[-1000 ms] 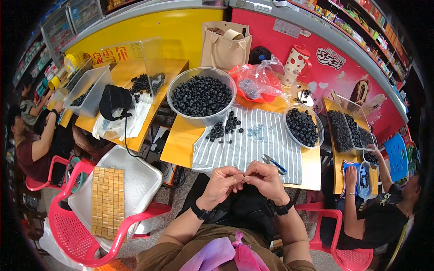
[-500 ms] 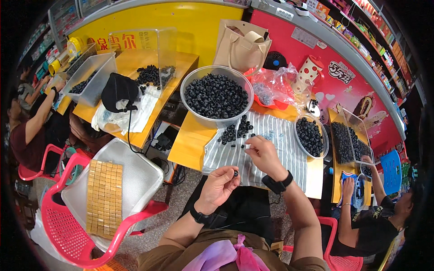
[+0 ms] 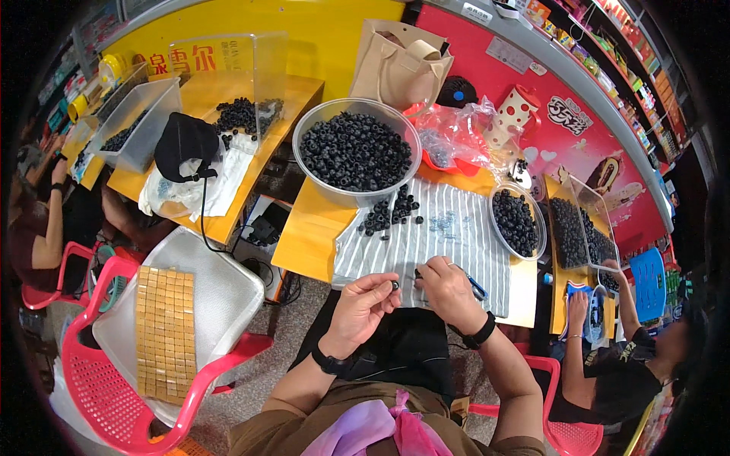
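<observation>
Black piece [image 3: 395, 285]: gripped between thumb and forefinger of the left hand [image 3: 361, 304], just off the table's near edge.
Second black piece [image 3: 417, 273]: at the right hand's [image 3: 450, 292] bunched fingertips, seemingly pinched; the two pieces are apart.
Blue-handled snips [image 3: 477, 287]: on the cloth by the near edge, partly behind the right hand, apparently unheld.
Loose pile [image 3: 391, 213]: black pieces on the striped cloth [image 3: 365, 262], yet to be taken up; the work looks mid-course.
Clear bluish bits [image 3: 443, 223]: scattered right of the pile; too small to identify.
Bowls: the large bowl [image 3: 357, 199] toward the far-left corner and the smaller bowl [image 3: 541, 242] by the right edge are both well filled; which holds finished pieces cannot be told.
Table [image 3: 304, 243]: bare wood shows along the left edge and at the near-right corner; the open cloth between pile and near edge gives the hands most room.
Far edge: the red bowl [image 3: 465, 163] with crumpled plastic, the tote bag [image 3: 403, 76] and the dotted cup [image 3: 513, 114] limit reach there.
</observation>
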`<state>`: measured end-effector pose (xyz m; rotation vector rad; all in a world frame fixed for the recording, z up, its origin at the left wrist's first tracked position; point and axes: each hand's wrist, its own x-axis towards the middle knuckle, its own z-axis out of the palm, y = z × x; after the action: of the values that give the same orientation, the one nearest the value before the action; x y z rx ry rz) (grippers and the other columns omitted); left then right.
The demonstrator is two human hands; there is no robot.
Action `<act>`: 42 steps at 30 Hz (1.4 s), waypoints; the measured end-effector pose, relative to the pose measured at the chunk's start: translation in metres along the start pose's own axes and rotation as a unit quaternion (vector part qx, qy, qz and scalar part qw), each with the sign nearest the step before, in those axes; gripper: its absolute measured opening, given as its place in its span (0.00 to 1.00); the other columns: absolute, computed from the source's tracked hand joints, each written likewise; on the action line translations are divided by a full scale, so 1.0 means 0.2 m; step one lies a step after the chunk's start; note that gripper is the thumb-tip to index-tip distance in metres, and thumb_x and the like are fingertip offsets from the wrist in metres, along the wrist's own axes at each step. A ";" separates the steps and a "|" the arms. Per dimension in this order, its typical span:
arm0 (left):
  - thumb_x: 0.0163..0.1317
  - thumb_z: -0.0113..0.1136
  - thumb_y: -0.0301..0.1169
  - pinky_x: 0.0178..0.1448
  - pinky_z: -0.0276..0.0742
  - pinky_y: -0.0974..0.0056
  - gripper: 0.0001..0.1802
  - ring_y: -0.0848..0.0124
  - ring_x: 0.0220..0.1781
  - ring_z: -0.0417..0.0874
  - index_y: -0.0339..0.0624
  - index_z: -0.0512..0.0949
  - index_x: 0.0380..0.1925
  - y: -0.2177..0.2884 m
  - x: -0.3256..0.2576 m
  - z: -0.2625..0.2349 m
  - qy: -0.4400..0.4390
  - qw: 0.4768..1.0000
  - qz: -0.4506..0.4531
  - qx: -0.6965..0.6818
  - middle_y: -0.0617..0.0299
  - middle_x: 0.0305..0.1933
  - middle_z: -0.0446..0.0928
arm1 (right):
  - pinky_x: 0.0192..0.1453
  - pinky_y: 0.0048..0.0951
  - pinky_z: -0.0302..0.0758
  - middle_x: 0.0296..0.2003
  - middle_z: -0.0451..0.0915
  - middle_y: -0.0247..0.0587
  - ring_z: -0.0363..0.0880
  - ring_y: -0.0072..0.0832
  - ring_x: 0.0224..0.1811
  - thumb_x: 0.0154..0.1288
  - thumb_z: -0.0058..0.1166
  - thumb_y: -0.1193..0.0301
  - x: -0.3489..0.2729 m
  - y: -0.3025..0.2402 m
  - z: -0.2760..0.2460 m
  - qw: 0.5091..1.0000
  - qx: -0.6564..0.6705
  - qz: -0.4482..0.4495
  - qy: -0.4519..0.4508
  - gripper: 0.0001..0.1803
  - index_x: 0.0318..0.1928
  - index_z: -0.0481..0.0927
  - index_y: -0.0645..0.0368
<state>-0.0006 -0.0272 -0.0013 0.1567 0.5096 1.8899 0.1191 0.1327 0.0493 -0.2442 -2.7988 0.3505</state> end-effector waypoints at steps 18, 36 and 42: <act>0.66 0.55 0.24 0.39 0.76 0.71 0.12 0.70 0.36 0.81 0.31 0.77 0.48 -0.03 -0.01 0.01 -0.001 0.998 -0.028 0.065 0.54 0.38 0.80 | 0.35 0.42 0.72 0.30 0.71 0.45 0.73 0.44 0.35 0.51 0.55 0.77 -0.04 0.05 0.04 0.997 0.010 0.049 0.052 0.06 0.32 0.81 0.58; 0.65 0.56 0.22 0.39 0.75 0.74 0.13 0.74 0.36 0.81 0.32 0.78 0.49 -0.12 -0.07 0.14 -0.077 0.981 -0.032 0.174 0.59 0.37 0.81 | 0.33 0.21 0.72 0.31 0.76 0.39 0.76 0.23 0.31 0.55 0.59 0.84 -0.32 -0.20 0.00 0.858 0.458 0.100 0.212 0.05 0.32 0.77 0.66; 0.65 0.56 0.22 0.39 0.74 0.74 0.12 0.75 0.36 0.80 0.32 0.79 0.48 -0.12 -0.08 0.16 -0.081 0.979 -0.034 0.182 0.60 0.37 0.80 | 0.31 0.25 0.73 0.30 0.76 0.41 0.78 0.27 0.30 0.54 0.60 0.84 -0.33 -0.23 -0.03 0.881 0.415 0.085 0.213 0.05 0.31 0.77 0.66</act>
<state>0.0376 -0.0261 0.0184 0.5232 0.7344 1.6851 0.1766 0.0777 0.0492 -0.3081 -1.9751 1.3032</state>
